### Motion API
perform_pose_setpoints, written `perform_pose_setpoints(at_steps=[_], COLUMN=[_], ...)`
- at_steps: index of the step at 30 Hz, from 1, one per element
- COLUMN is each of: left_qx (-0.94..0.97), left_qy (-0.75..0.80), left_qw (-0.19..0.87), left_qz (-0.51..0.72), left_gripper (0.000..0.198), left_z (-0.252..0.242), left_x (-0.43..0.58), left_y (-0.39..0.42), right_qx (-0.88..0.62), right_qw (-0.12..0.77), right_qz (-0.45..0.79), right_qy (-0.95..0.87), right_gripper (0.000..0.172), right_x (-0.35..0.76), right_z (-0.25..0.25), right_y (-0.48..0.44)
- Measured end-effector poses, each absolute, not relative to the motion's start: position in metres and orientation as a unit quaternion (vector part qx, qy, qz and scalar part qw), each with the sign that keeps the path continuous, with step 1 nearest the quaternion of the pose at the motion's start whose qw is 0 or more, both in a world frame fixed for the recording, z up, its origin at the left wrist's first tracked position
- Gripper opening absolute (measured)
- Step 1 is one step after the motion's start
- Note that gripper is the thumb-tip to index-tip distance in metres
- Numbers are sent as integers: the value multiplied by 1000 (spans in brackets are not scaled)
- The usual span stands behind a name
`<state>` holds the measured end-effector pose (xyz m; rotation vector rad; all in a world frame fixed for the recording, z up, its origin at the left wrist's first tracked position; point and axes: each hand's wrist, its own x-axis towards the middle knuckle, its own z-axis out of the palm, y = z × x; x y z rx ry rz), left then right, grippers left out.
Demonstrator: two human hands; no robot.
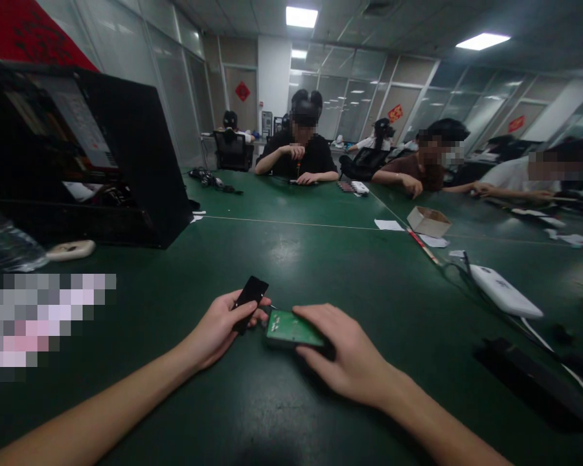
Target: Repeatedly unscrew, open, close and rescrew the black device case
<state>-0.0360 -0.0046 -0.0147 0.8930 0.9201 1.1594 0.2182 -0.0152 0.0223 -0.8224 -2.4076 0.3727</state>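
My left hand [226, 323] is closed around a flat, glossy black rectangular piece [251, 299], held tilted above the green tabletop. To its right, my right hand [344, 343] grips a small dark-sided device with a green circuit board [291, 327] facing up. Fingers lie along the far edge of that board and the thumb along its near side. The board's left end is close to my left fingertips; whether they touch it I cannot tell. A short thin lead or pin shows between the two, too small to make out.
An open black computer case [165, 162] stands at left, with a plastic bottle [10, 239] and a pale oval object [71, 250] nearby. A white power strip [505, 291], a cardboard box [428, 221] and a long black part [534, 382] lie at right. Several people sit around the green table [291, 252].
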Motion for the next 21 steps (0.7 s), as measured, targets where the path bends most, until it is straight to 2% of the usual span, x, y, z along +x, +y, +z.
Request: perform_pose_setpoints(at_steps=[3, 7, 10, 13, 17, 21], left_qx=[390, 394, 388, 378, 397, 420], left_qy=[411, 407, 389, 371, 373, 383], left_qw=[648, 653, 659, 666, 663, 654], left_qz=[510, 503, 514, 525, 514, 499], left_gripper=[29, 29, 31, 31, 20, 27], left_z=[-16, -16, -15, -11, -9, -12], left_x=[-36, -36, -36, -35, -34, -33], left_y=[-5, -6, -8, -9, -10, -10], right_qx=[-411, -618, -728, -768, -777, -773], right_qw=[322, 255, 188, 158, 155, 161], right_qz=[24, -117, -129, -135, -118, -93], right_qy=[-852, -734, -647, -605, -598, -606], right_gripper=[45, 55, 59, 59, 42, 33], right_x=[268, 358, 420, 460, 480, 477], right_z=[35, 44, 43, 40, 37, 37], right_y=[21, 60, 70, 72, 72, 71])
